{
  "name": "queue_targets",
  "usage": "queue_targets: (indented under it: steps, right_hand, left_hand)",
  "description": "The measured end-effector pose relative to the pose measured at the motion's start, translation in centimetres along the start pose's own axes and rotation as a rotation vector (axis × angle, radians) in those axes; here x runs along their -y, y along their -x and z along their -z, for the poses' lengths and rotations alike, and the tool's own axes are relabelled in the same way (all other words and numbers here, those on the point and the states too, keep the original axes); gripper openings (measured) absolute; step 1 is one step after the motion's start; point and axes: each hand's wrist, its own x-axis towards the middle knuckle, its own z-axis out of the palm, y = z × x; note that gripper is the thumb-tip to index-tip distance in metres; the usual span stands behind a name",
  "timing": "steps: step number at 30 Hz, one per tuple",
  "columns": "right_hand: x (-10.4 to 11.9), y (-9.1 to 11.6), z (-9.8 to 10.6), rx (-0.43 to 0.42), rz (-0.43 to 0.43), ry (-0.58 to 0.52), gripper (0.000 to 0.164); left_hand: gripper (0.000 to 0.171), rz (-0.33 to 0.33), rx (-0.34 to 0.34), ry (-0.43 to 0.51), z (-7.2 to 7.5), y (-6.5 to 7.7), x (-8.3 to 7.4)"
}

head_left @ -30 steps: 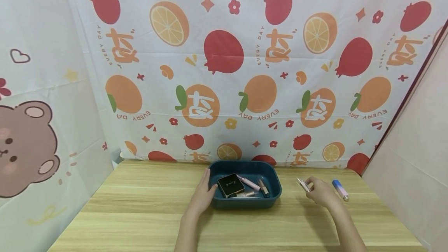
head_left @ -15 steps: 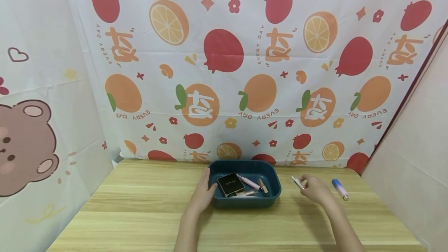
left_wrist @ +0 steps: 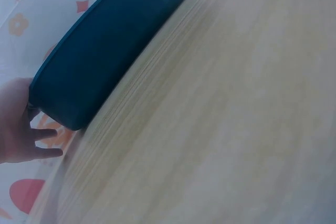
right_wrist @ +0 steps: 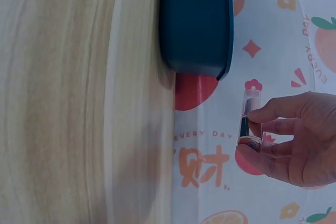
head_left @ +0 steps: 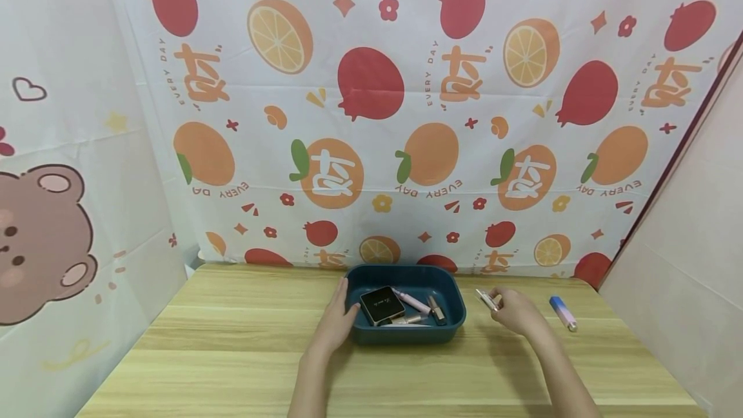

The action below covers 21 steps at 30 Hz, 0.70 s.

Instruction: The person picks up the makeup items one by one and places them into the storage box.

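A dark blue bin [head_left: 406, 337] stands at the back of the wooden table. My left hand [head_left: 335, 320] rests against its left end with fairly straight fingers, also seen in the left wrist view, where the hand [left_wrist: 16, 124] touches the bin's corner. My right hand [head_left: 513, 311], in the air right of the bin, pinches a lipstick [right_wrist: 250, 119] with a clear case, dark middle and shiny rose-gold end. Inside the bin lie a black square compact [head_left: 382, 305], a pink tube [head_left: 413, 302], a dark and gold lipstick [head_left: 436, 310] and another gold tube [head_left: 407, 320].
A blue-to-pink tube [head_left: 564, 313] lies on the table [head_left: 249, 347] at the right. Close behind the bin hangs a white cloth [head_left: 383, 218] with fruit prints. Pale cloth walls flank the table on both sides.
My right hand has carried the lipstick leftward toward the bin, away from the blue-to-pink tube. My left hand and the bin have stayed in place.
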Motion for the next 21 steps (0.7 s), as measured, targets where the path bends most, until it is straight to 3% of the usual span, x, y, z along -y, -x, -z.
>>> queue_targets:
  steps: [21]
  right_hand:
    - [2.2, -0.9, -0.2, 0.023, 0.040, -0.033, 0.027]
  left_hand:
    - [0.060, -0.010, 0.003, -0.007, 0.1, 0.0, 0.0]
